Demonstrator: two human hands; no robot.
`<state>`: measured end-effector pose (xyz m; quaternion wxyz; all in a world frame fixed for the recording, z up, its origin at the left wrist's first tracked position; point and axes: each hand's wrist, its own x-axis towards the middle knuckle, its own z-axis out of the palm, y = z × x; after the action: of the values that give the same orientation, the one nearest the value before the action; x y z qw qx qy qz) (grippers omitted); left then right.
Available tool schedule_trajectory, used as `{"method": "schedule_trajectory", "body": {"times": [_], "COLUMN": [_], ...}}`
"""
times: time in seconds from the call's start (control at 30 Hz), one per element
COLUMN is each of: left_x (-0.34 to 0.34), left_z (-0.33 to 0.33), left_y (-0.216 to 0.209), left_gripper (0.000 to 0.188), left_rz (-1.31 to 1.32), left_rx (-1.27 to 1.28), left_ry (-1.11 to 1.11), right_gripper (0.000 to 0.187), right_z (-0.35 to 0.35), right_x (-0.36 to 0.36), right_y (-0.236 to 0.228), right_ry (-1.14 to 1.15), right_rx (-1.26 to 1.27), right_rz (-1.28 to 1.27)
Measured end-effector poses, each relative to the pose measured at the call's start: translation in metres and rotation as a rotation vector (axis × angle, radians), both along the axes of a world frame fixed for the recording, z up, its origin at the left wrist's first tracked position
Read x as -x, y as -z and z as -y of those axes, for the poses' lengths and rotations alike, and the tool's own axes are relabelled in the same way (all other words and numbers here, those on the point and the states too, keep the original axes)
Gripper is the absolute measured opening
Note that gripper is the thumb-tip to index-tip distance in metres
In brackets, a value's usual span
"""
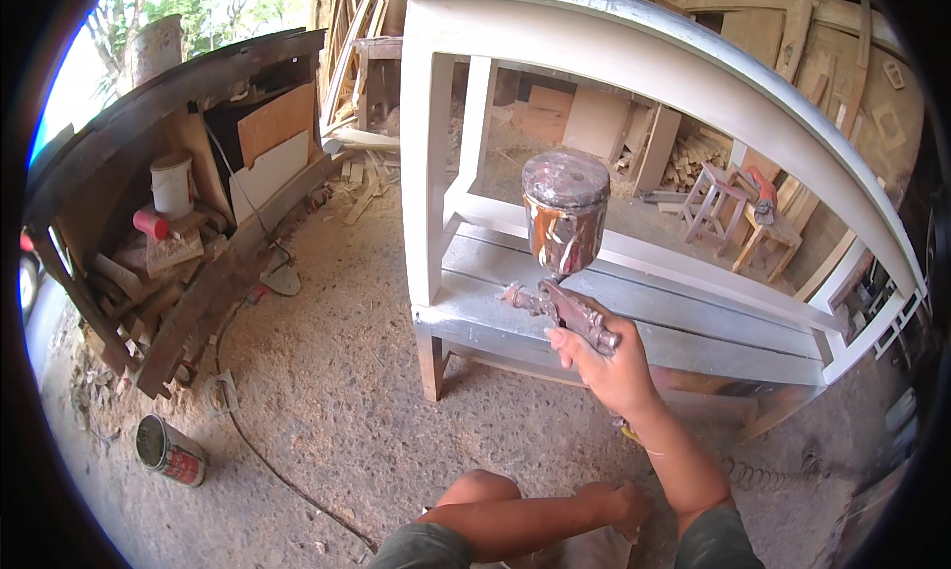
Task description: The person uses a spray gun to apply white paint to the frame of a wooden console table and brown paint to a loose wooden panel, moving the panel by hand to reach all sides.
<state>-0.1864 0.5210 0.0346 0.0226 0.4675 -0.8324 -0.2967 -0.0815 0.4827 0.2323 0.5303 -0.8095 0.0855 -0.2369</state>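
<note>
My right hand (606,363) is wrapped round the handle of a paint-spattered spray gun (575,316). A paint-streaked cup (565,217) with a lid sits on top of the gun. The nozzle points left, in front of a tall wooden table frame (424,163) painted white, with a silvery slatted lower shelf (515,282). Across the bottom of the view lies my left forearm, with my left hand (622,510) bent down near my knee. Its fingers are mostly hidden, and whether it holds anything I cannot make out.
An open paint can (170,452) stands on the floor at lower left, near a dark hose (260,450). A dark wooden cabinet (178,302) holds a white bucket (172,185) and a red cup (151,224). Behind the frame are small stools (708,207) and stacked boards.
</note>
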Motion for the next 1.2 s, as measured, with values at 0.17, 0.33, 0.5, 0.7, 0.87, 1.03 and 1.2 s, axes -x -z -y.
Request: {"method": "schedule_trajectory", "body": {"times": [0.17,0.33,0.5,0.7,0.87,1.03,1.2], "left_x": [-0.008,-0.01,-0.015,-0.018,-0.017,-0.016,-0.012], "left_z": [-0.007,-0.009,-0.012,-0.017,-0.017,-0.018,-0.016], "left_y": [-0.022,-0.022,-0.022,-0.025,-0.025,-0.027,-0.029], "left_gripper": [0.072,0.071,0.07,0.069,0.069,0.068,0.067], "left_rz": [-0.039,-0.033,-0.013,0.022,0.032,0.035,0.039], "left_rx": [-0.056,-0.048,-0.049,-0.059,-0.061,-0.065,-0.062], "left_ry": [0.004,-0.014,-0.037,-0.047,-0.054,-0.054,-0.046], "right_gripper": [0.048,0.044,0.044,0.047,0.048,0.048,0.048], "right_z": [0.023,0.019,-0.005,-0.012,-0.02,-0.025,-0.026], "right_x": [-0.014,0.01,0.039,0.033,0.032,0.034,0.037], "right_y": [0.014,0.012,0.008,0.033,0.002,-0.029,-0.061], "right_ry": [0.13,0.177,0.038,-0.07,-0.008,0.019,0.034], "right_rx": [0.097,0.069,-0.095,-0.028,0.075,0.13,0.151], "right_rz": [0.148,0.031,-0.078,-0.062,0.106,0.219,0.291]}}
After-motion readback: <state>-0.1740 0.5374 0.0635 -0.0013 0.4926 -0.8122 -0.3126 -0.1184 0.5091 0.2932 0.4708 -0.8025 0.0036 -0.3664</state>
